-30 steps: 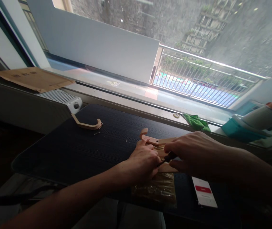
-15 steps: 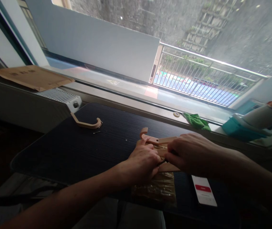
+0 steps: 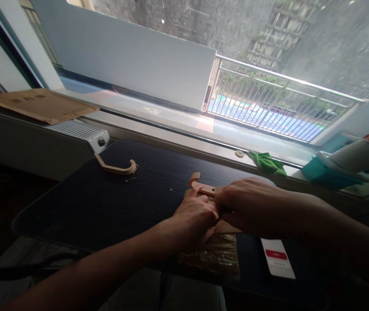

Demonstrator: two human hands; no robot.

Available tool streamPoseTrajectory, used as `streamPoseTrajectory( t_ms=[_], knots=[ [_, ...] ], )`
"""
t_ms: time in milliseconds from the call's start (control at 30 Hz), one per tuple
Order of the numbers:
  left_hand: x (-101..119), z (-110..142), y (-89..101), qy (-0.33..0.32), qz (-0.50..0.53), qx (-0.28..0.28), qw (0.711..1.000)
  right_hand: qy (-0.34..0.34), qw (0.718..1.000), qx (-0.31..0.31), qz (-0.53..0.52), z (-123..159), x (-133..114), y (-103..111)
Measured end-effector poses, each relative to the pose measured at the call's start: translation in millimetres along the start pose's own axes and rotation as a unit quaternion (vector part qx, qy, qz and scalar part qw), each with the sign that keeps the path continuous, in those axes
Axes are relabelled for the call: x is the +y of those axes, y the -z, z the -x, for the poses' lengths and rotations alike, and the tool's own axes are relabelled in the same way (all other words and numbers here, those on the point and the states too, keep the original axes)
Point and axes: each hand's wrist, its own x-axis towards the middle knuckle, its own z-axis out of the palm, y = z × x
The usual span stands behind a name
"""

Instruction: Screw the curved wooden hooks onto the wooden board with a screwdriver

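My left hand (image 3: 194, 218) is closed on a light wooden frame with a curled, hook-like end (image 3: 195, 178), pressing it down on a package in shiny clear wrap (image 3: 212, 255). A dark hole shows in its upper wooden bar (image 3: 206, 189). Right up against the left fingers, my right hand (image 3: 244, 205) is closed around a thin dark rod-like tool (image 3: 218, 218), mostly hidden by the fingers. Under the right hand juts the frame's lower wooden piece (image 3: 228, 227). Further left lies a separate curved wooden piece (image 3: 117, 170), with a small screw (image 3: 130, 179) near it.
A phone (image 3: 278, 258) lies right of the package on the dark table (image 3: 122, 211). Along the windowsill sit a tape roll (image 3: 239, 153), a green cloth (image 3: 267, 163) and a teal container (image 3: 329, 172). A brown envelope (image 3: 42, 105) rests on the radiator (image 3: 84, 131) at the left.
My right hand has moved left against my left hand, covering more of the wooden frame and the dark tool. My left hand keeps its place.
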Motion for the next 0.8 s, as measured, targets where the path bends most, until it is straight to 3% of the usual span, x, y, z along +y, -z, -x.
streamPoseTrajectory(
  t_ms=[100, 200, 433, 667, 800],
  knots=[
    [0, 0, 0.7, 0.004, 0.009, -0.004, 1.0, -0.032, 0.999, 0.037, -0.01, 2, 8, -8],
    [0, 0, -0.1, 0.011, 0.008, -0.003, 1.0, -0.08, 0.996, 0.034, 0.022, 4, 6, -7],
    [-1, 0, 0.3, -0.003, 0.025, 0.004, 1.0, -0.006, 1.0, 0.005, 0.03, 6, -14, 10],
    [-1, 0, -2.8, 0.002, 0.028, -0.008, 1.0, -0.054, 0.996, 0.052, 0.047, 3, -5, -6],
    [-2, 0, 5.2, -0.006, 0.026, -0.018, 0.999, -0.05, 0.994, 0.079, 0.05, 4, -1, -10]
  ],
)
